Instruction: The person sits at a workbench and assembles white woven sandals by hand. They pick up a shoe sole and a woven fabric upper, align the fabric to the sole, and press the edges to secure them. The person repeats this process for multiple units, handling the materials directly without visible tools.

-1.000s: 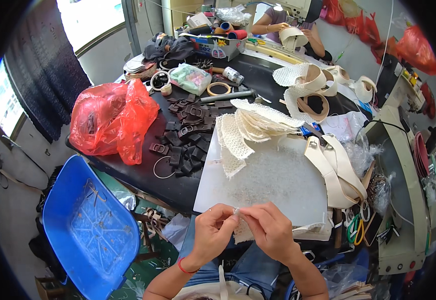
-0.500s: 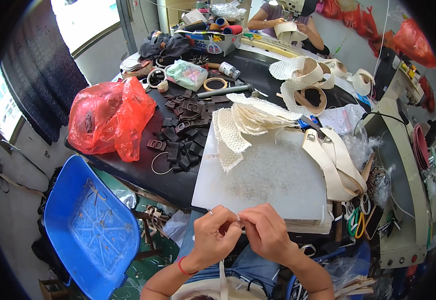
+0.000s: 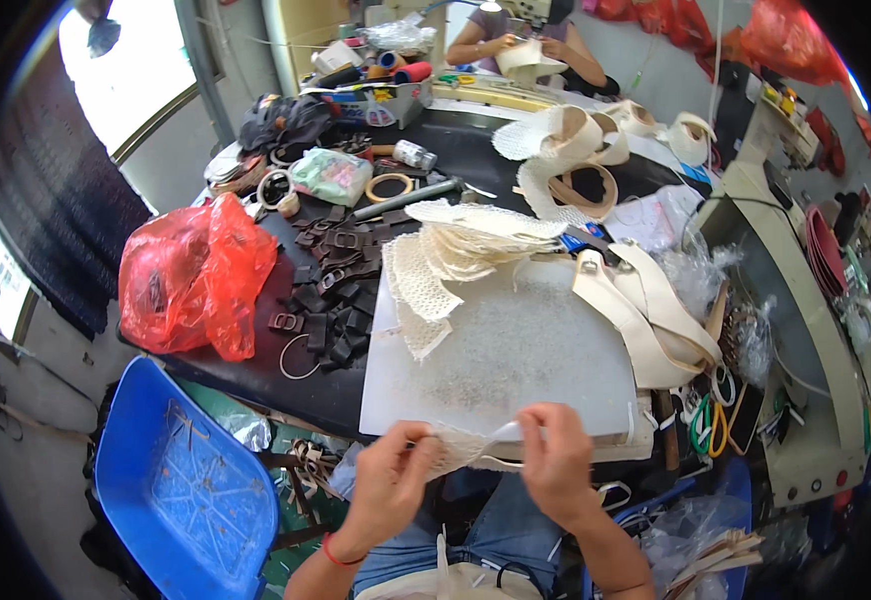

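My left hand (image 3: 391,485) is closed, pinching a cream perforated strip (image 3: 455,449) over the near edge of the work board. My right hand (image 3: 561,465) is closed on a thin white strip (image 3: 504,434) that stretches toward the perforated piece. How the two join is too small to tell. Beyond my hands lies the pale work board (image 3: 526,360), its middle stained grey. A pile of cream perforated strips (image 3: 476,240) rests across its far side. Smooth cream straps (image 3: 646,315) with metal fittings lie over its right edge.
Left of the board are dark buckle pieces (image 3: 341,290) and a red plastic bag (image 3: 196,275). A blue tub (image 3: 191,490) stands low on the left. Green- and yellow-handled scissors (image 3: 713,425) lie at the right. At the back, another person's hands (image 3: 526,48) work at a machine.
My hands have moved apart, the left one leftward and the right one rightward. The perforated strip and the white strip now show between them. The whole view has shifted slightly.
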{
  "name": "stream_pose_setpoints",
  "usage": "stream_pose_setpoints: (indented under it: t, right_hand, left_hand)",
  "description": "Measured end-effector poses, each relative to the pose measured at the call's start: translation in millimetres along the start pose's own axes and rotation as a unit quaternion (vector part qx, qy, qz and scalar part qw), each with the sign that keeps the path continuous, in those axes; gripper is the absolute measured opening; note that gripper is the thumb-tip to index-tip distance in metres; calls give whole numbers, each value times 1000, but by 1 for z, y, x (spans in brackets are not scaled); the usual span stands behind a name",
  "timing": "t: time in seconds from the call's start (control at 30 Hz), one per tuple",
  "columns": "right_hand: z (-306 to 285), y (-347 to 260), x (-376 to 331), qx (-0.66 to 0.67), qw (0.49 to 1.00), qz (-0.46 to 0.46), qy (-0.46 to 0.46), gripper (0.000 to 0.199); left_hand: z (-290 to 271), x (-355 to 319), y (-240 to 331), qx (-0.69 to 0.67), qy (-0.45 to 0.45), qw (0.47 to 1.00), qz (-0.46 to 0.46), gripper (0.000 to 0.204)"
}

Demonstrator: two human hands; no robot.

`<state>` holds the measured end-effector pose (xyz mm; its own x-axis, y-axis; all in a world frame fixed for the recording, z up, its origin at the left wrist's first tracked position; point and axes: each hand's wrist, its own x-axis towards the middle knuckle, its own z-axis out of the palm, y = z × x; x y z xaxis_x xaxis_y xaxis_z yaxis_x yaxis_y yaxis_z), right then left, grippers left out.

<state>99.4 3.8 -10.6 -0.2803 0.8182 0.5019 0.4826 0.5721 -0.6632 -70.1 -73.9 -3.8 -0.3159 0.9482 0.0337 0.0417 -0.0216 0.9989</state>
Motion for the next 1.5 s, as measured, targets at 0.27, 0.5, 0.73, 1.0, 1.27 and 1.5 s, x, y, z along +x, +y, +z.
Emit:
stream_pose_setpoints:
  t: [0.27, 0.5, 0.73, 1.0, 1.27, 1.5]
  right_hand:
    - [-137, 71, -32, -186, 972, 85, -115, 14]
    - [-128, 170, 87, -227, 971, 47, 65, 26]
    - [-94, 214, 114, -429, 889, 157, 16, 55]
    - [-134, 72, 74, -429, 891, -8, 147, 58]
    - [-101, -20, -85, -206, 978, 23, -11, 65]
    - [-87, -33, -32, -176, 963, -151, -134, 38]
  left_hand:
    - [13, 91, 127, 302, -203, 861, 354, 16]
    - [152, 148, 53, 437, -592, 567, 370, 21]
    - [108, 109, 15, 320, -417, 796, 301, 30]
    - [93, 61, 9, 84, -465, 867, 156, 43]
    - [108, 53, -8, -417, -311, 823, -229, 44]
    - [38, -22, -22, -225, -354, 887, -196, 44]
